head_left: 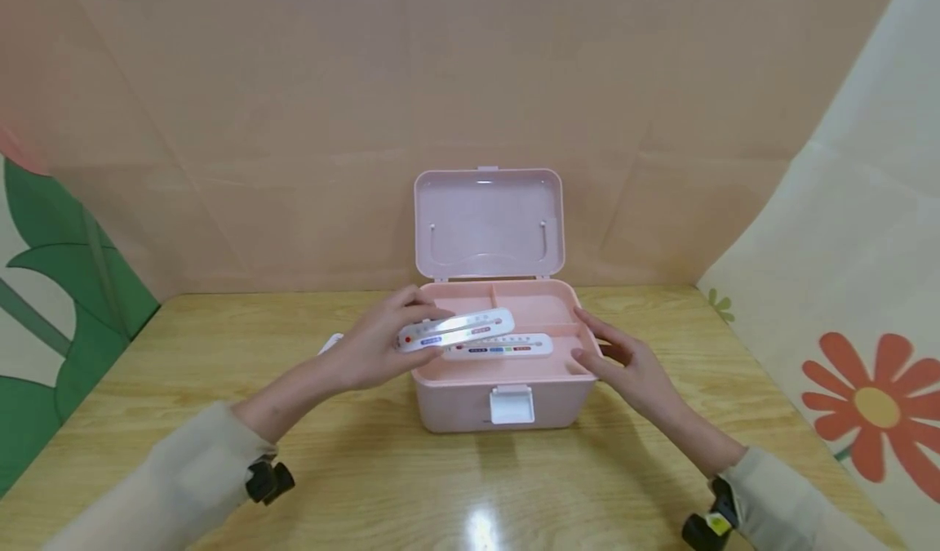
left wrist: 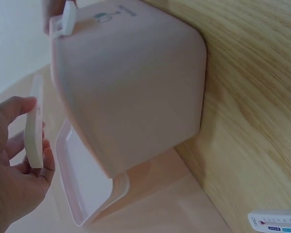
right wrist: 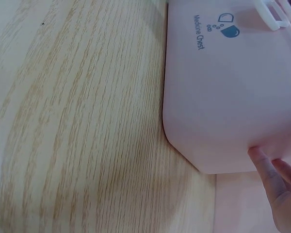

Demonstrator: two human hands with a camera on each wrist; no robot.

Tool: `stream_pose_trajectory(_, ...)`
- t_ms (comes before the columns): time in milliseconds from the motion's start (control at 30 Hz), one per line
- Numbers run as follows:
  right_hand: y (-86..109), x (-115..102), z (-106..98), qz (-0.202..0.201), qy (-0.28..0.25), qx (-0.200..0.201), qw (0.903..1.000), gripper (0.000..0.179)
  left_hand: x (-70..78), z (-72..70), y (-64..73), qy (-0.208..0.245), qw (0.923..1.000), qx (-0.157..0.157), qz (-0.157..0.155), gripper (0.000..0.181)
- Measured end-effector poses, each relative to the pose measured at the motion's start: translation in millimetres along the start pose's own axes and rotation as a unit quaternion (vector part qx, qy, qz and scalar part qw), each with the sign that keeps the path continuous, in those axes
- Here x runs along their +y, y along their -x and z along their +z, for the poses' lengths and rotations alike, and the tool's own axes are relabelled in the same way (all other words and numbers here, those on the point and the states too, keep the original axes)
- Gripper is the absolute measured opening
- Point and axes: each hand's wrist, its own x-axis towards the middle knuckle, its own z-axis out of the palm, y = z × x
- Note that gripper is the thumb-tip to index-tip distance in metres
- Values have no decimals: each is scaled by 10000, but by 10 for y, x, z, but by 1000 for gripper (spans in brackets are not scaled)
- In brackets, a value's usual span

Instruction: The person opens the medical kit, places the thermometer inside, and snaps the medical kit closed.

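Observation:
A pink medicine chest (head_left: 455,408) stands with its lid (head_left: 488,216) raised and a white latch (head_left: 512,405) on its front. My left hand (head_left: 367,343) pinches a white thermometer (head_left: 457,329) between thumb and fingers, over the left part of the chest's tray (head_left: 539,367). Edge-on, that thermometer (left wrist: 35,131) appears above the rim in the left wrist view. A second thermometer (head_left: 525,345) lies in the tray's front compartment, partly covered by the held one. With fingers over the rim and against the outer wall, my right hand (head_left: 635,367) grips the chest's right side.
Another white thermometer (left wrist: 276,221) lies on the wooden table (head_left: 352,469) left of the chest, mostly behind my left hand in the head view. Dividers (head_left: 494,295) split the tray's back part. A plain backdrop (head_left: 294,126) rises behind the chest.

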Motion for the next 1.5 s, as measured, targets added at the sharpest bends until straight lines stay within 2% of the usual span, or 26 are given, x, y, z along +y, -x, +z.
stream_pose_trajectory(100,1,6,1,-16,7,14,10000,56,18,7,-51,-5,9998,-173,-54,37)
stream_pose_trajectory(333,5,10,1,40,-13,21,10000,57,55,23,-181,-60,9985,-536,41,34)
stream_pose_trajectory(533,7,1,6,4,-57,32,10000,56,94,68,-236,-64,9964,-850,1,36)
stream_pose_trajectory(900,16,-3,10,10,-74,15,10000,56,79,187,-255,89,9944,-976,399,38)
stream_pose_trajectory(1067,25,-7,6,37,-17,-6,10000,56,97,221,-274,73,9942,-1019,331,38)
stream_pose_trajectory(1233,21,-8,6,21,-19,-1,10000,55,135,247,-300,208,9917,-1257,187,39)
stream_pose_trajectory(1367,18,-4,5,39,-10,-5,10000,56,154,281,-322,289,9899,-1369,243,36)
stream_pose_trajectory(1500,13,5,4,35,-27,27,10000,55,154,320,-343,234,9897,-1355,394,33)
